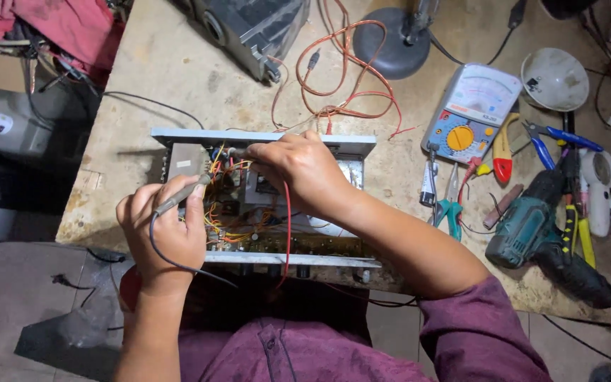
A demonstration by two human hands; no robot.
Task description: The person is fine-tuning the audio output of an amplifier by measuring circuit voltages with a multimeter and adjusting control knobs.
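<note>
Head view looks down on a person in a maroon shirt at a tabletop. Nearest, the left hand grips a probe like a pen, its tip among orange wires in an open chassis. The right hand pinches a red lead over the chassis's far side. Farther right lie a drill, pliers and a multimeter.
</note>
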